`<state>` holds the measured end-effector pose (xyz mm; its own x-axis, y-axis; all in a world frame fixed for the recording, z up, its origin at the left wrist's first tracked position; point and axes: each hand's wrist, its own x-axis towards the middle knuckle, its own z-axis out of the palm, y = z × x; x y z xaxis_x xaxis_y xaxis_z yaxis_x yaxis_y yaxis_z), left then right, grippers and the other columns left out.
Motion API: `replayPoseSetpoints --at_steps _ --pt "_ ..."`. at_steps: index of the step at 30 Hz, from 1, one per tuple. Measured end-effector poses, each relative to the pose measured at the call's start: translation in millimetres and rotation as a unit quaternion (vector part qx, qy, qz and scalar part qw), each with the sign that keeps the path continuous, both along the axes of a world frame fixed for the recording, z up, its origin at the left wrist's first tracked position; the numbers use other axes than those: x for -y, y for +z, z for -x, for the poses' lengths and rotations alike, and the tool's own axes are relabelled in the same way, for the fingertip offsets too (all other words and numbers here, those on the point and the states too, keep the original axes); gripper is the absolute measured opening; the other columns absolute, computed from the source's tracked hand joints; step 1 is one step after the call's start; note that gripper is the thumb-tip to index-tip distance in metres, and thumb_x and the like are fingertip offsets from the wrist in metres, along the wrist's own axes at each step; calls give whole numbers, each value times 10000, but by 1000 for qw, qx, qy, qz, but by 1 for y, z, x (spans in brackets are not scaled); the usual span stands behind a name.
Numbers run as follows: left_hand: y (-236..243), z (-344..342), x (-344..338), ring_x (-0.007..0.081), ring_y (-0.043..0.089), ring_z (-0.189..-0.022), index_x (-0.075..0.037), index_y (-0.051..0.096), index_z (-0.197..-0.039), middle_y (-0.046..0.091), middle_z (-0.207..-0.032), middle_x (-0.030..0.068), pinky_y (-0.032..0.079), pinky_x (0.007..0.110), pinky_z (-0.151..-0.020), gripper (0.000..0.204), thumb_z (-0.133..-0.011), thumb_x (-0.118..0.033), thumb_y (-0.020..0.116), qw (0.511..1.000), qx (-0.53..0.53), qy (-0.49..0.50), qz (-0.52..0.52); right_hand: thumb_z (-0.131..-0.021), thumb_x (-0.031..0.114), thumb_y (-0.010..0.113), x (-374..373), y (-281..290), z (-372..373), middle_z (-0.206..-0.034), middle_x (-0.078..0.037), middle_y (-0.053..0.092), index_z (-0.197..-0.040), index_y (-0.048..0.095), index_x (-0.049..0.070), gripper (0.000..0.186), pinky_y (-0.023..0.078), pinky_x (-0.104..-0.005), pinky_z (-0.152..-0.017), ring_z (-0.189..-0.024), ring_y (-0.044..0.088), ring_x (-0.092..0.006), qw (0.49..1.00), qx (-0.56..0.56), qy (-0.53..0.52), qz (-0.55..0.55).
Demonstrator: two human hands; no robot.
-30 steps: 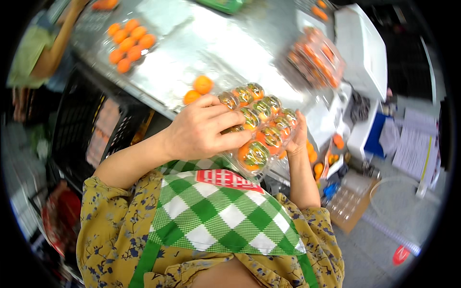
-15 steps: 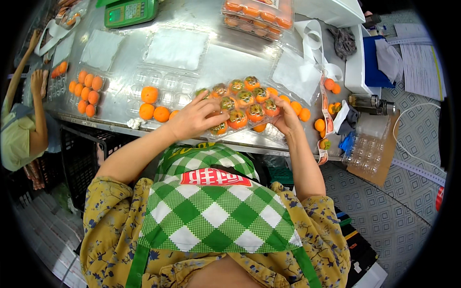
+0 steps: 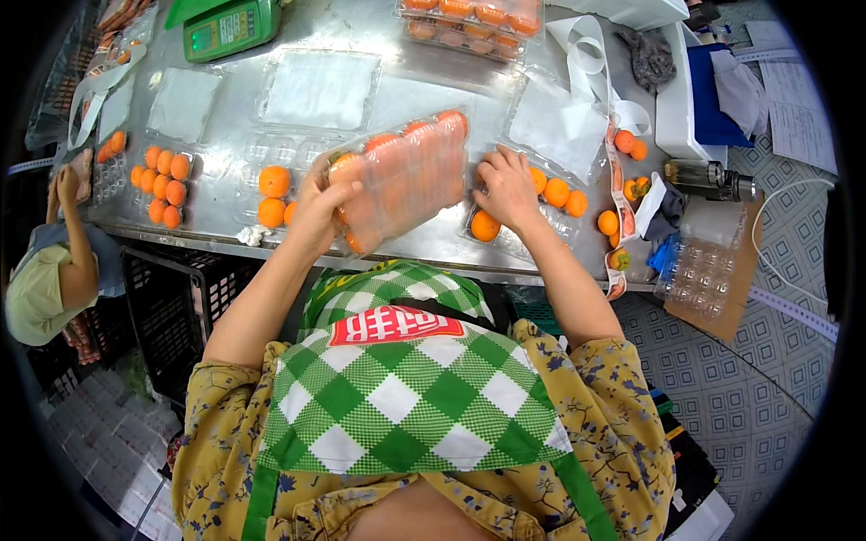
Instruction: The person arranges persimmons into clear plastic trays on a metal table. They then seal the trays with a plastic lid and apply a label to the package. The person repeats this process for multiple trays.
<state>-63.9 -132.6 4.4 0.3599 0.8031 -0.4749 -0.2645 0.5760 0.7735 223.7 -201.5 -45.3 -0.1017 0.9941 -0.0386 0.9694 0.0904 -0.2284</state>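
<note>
My left hand (image 3: 322,203) grips the left end of a clear plastic pack (image 3: 406,171) of orange fruit, raised and tilted on its side with the smooth moulded face showing. My right hand (image 3: 505,185) has let that pack go and lies with curved, parted fingers at the rim of another clear tray (image 3: 549,236) on the steel table. Loose oranges (image 3: 483,225) are in and around that tray, beside and under my fingers. More oranges (image 3: 274,182) sit in a clear tray to the left of the pack.
Stacked fruit packs (image 3: 473,18), a green scale (image 3: 230,32) and white pads (image 3: 316,86) lie at the back. A white foam box (image 3: 672,108), ribbon (image 3: 577,50) and dark bottle (image 3: 708,180) are right. A co-worker (image 3: 54,284) works left, beside black crates (image 3: 158,316).
The pack was held in both hands, leafy fruit tops upward. It is now flipped and tilted in my left hand alone, shifted left, while my right hand has released it.
</note>
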Motion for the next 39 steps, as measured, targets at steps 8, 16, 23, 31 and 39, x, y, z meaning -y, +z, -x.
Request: replayPoseSetpoints --at_steps 8,16,23,31,39 --pt "-44 -27 -29 171 597 -932 -28 530 -1137 585 -1034 73 521 338 -811 370 -799 -147 624 988 2 -41 152 -706 119 658 27 -22 -28 -1108 -109 570 -891 624 44 203 388 -442 -982 -1189 448 -350 999 -29 -29 5" --pt "-59 -59 -62 181 609 -884 42 499 -1142 588 -1048 143 532 301 -710 459 -830 -256 657 991 -105 -77 10 -570 301 823 21 15 31 -1381 -130 380 -1364 388 142 919 322 -476 -1046 -1270 351 -347 996 -74 53 -17" --pt "-69 -59 -68 179 600 -885 71 486 -1142 596 -1008 155 521 289 -705 486 -805 -216 689 981 -170 -71 -52 -581 251 816 13 10 31 -1351 -144 404 -1317 425 122 844 349 -449 -1026 -1234 390 -348 994 -73 67 -43" --pt "-40 -44 -24 143 586 -887 -7 511 -1103 599 -997 77 500 290 -779 336 -805 -62 659 998 -6 57 32 -866 292 644 66 5 57 -1136 -107 553 -1095 509 35 370 472 -397 -831 -1002 565 -249 703 -521 -351 333" --pt "-44 -18 35 180 576 -967 -48 508 -1130 598 -1073 95 444 340 -870 291 -894 -213 555 987 77 69 121 -910 336 560 4 3 56 -1170 -138 536 -1279 394 -11 533 486 -391 -876 -1065 544 -238 494 -736 -434 159"
